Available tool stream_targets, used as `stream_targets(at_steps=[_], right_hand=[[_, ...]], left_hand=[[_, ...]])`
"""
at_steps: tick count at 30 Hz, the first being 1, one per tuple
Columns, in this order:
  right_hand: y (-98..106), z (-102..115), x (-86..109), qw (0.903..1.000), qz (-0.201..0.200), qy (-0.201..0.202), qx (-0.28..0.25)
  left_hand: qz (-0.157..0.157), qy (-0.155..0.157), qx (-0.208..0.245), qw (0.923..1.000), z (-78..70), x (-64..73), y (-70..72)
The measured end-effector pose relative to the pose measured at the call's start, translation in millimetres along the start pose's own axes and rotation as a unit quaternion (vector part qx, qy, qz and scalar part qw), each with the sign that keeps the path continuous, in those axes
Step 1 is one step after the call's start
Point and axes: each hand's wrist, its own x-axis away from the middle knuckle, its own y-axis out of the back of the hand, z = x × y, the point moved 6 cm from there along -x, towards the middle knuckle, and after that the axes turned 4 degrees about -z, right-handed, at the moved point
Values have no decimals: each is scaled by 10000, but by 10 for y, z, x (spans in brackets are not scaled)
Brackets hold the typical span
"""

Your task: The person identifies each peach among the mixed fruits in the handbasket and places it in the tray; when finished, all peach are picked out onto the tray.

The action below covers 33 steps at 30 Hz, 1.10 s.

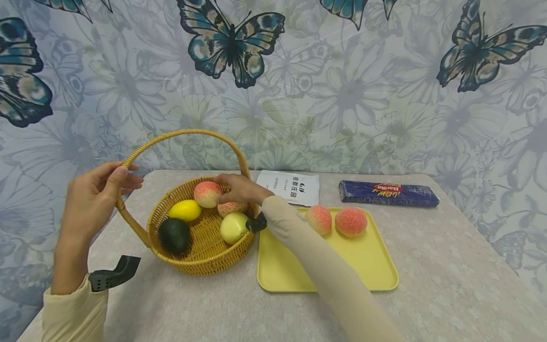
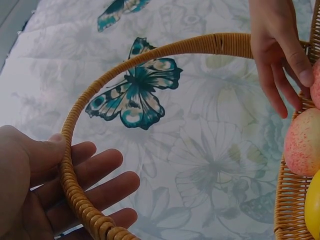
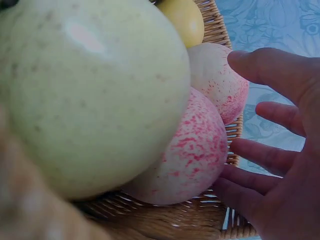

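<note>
A wicker basket (image 1: 201,266) stands at the left of the table, its arched handle (image 2: 80,102) raised. My left hand (image 1: 91,194) pinches the handle's left side, thumb on one face and fingers behind it. Inside lie a dark green avocado (image 1: 174,236), a yellow lemon (image 1: 185,210), a pale green round fruit (image 1: 233,227) and two peaches, one at the back (image 1: 208,194) and one beside it (image 3: 187,155). Over the basket's far right side, my right hand (image 1: 244,189) has its fingers spread loosely by the peaches; the thumb tip appears against the back peach.
A yellow tray (image 1: 286,275) right of the basket bears two more peaches (image 1: 351,222). Behind it lie a white printed packet (image 1: 288,186) and a blue Barilla pack (image 1: 389,194). A butterfly-patterned cloth (image 1: 299,104) hangs behind the table.
</note>
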Motion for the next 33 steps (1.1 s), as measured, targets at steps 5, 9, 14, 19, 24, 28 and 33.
stream_targets(at_steps=[5, 9, 14, 19, 24, 28, 33], right_hand=[[-36, -12, -1, 9995, 230, -183, 66], [-69, -30, 9, 9974, 485, -454, 268], [-88, -47, 18, 9950, 622, -633, 466], [-97, -35, 49, 9940, 750, -626, 496], [-81, -20, 61, 9937, 789, -491, 619], [-78, -21, 63, 9930, 819, -415, 744], [-76, -29, 56, 9923, 808, -380, 862]], left_hand=[[-7, 13, 6, 10000, 6, 17, -3], [-15, -16, 71, 10000, 5, 26, -1], [-37, -37, 79, 10000, 13, 35, 0], [-40, -44, 83, 9999, 26, 44, 5], [-50, -49, 111, 9999, 30, 44, 17], [-43, -24, 90, 9999, 33, 46, 15], [-24, 3, 71, 10000, 29, 38, 2]])
